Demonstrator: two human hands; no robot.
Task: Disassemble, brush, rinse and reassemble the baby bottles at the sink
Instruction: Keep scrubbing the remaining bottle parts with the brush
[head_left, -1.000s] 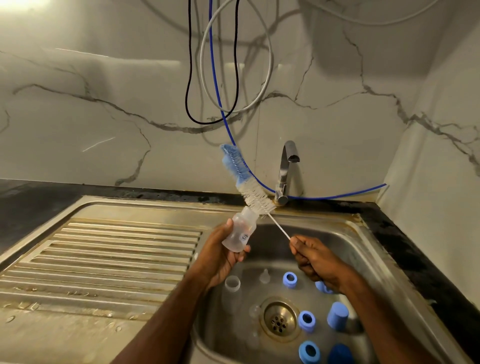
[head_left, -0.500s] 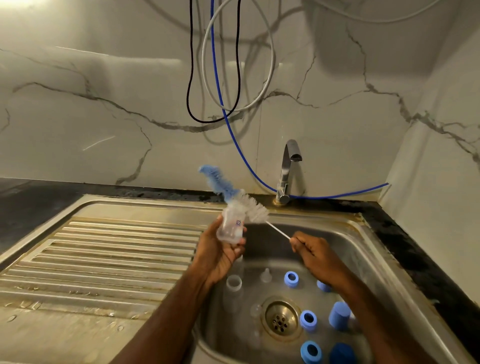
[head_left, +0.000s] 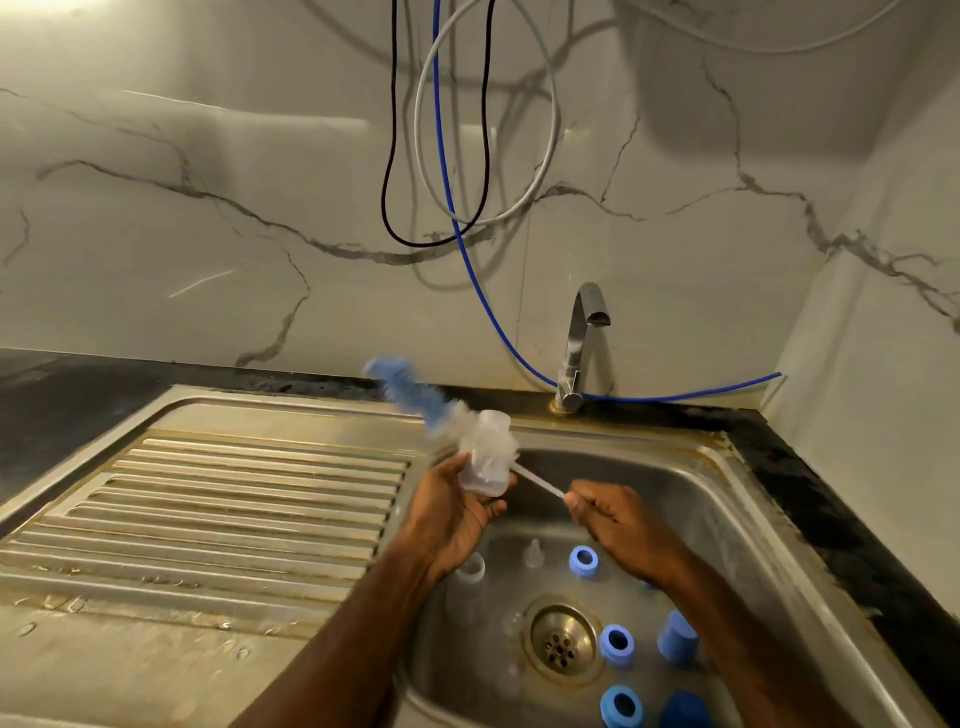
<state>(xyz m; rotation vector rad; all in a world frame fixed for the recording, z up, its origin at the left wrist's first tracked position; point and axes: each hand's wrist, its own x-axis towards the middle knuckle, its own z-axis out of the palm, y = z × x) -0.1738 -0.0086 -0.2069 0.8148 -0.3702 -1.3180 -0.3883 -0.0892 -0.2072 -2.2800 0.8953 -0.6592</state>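
The left hand (head_left: 457, 512) is curled round the lower body of a small clear bottle (head_left: 485, 460), holding it over the left rim of the sink (head_left: 748, 525), mouth up and tipped a little away. The right hand (head_left: 610, 519) pinches the thin white stem of the bottle brush (head_left: 447, 418) close to its end; the white bristles lie against the bottle's upper part and the blue tip juts beyond it, blurred, so whether any bristles are inside the mouth cannot be told. The bottle looks light, thin-walled and probably wet, so it is likely slippery: a wrap round the body, as here, suits it better than a fingertip hold. The brush stem seems flexible, so gripping nearer the bristles would probably give firmer control. Blue collars (head_left: 583, 561), a blue cap (head_left: 677, 638) and another clear bottle (head_left: 470, 577) lie in the basin around the drain (head_left: 563, 642).
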